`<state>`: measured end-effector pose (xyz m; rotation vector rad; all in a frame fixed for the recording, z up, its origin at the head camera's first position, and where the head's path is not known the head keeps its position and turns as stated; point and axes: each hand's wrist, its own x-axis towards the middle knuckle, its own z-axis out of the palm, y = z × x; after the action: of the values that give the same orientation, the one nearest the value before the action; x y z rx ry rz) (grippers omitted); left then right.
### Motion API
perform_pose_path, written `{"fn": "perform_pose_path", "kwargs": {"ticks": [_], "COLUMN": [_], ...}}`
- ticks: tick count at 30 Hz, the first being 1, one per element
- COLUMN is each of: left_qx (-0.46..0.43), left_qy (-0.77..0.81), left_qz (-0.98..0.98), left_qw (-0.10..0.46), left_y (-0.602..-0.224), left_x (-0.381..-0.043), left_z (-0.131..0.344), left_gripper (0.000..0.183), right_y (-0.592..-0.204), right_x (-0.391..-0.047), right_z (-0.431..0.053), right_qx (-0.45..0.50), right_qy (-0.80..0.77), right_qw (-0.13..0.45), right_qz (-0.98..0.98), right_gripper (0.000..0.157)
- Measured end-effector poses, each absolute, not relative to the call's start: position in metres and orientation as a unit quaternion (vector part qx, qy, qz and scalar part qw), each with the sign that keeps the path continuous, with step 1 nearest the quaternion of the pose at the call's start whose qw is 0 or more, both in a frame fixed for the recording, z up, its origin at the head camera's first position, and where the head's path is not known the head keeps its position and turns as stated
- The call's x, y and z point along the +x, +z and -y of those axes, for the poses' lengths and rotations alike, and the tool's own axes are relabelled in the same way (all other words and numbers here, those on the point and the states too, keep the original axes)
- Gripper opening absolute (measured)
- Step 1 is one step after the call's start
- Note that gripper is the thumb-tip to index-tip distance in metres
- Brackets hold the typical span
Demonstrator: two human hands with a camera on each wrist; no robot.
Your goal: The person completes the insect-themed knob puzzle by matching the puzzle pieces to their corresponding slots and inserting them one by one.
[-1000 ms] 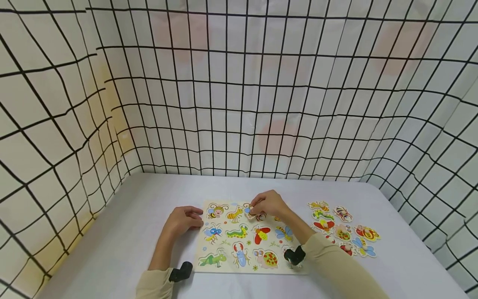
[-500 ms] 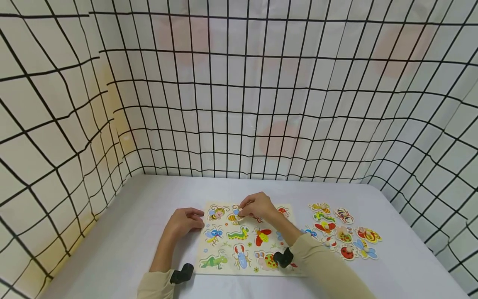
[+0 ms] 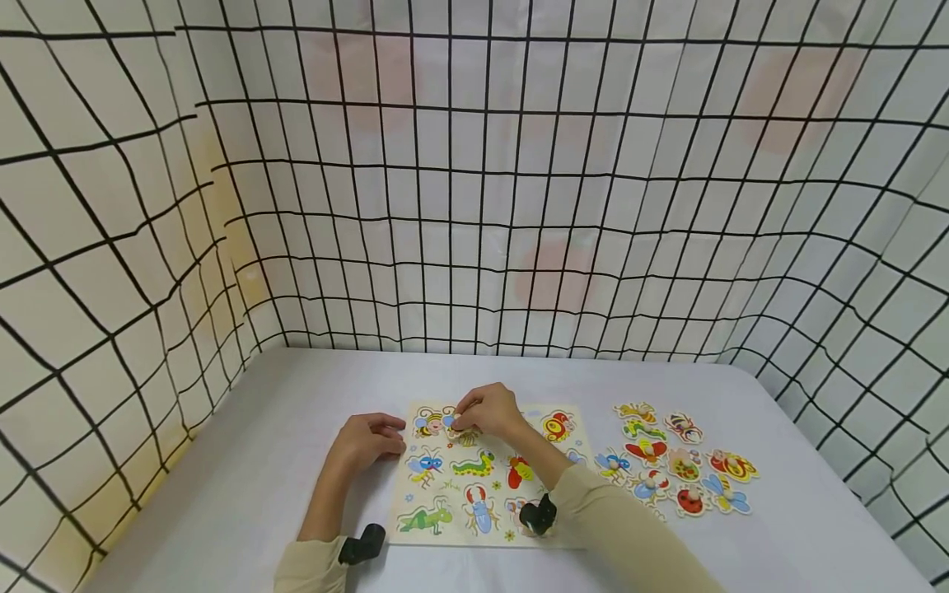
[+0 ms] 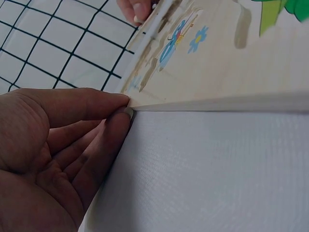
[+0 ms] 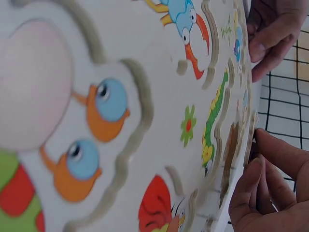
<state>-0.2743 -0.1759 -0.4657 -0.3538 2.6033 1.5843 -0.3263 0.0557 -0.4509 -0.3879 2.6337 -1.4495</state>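
A wooden puzzle board [image 3: 445,535] printed with cartoon insects lies on the table, its shallow recesses showing in the right wrist view. My right hand [image 3: 487,412] pinches a bee puzzle piece [image 3: 448,421] over the board's top row, just right of the printed bee [image 3: 427,423]. In the right wrist view the piece [image 5: 250,145] shows edge-on between thumb and fingers. At the board's left edge rests my left hand [image 3: 368,441], its fingertips touching the rim with relaxed fingers; the left wrist view shows fingertips [image 4: 126,102] right at that edge.
Several loose insect pieces, among them a ladybug [image 3: 691,500], a red-winged bug [image 3: 647,450] and a blue-winged dragonfly [image 3: 726,494], lie right of the board on the white table [image 3: 222,494]. A black grid over white walls [image 3: 474,198] encloses the back and sides.
My right hand has carried the bee piece leftward along the board's top row, uncovering the pictures at the right end. The left hand has stayed at the board's left edge.
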Motion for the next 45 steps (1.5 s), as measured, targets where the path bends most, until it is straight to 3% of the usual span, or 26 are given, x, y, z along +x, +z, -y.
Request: {"fn": "perform_pose_path", "kwargs": {"ticks": [45], "left_qx": [-0.110], "left_qy": [0.515], "left_qz": [-0.850], "left_qw": [0.028], "left_y": [-0.463], "left_x": [-0.272], "left_z": [0.175], "left_gripper": [0.030], "right_y": [-0.453], "right_x": [-0.321], "right_z": [0.000], "right_qx": [-0.091], "right_qy": [-0.437], "right_qw": [0.009], "right_qz": [-0.895], "right_gripper": [0.016]}}
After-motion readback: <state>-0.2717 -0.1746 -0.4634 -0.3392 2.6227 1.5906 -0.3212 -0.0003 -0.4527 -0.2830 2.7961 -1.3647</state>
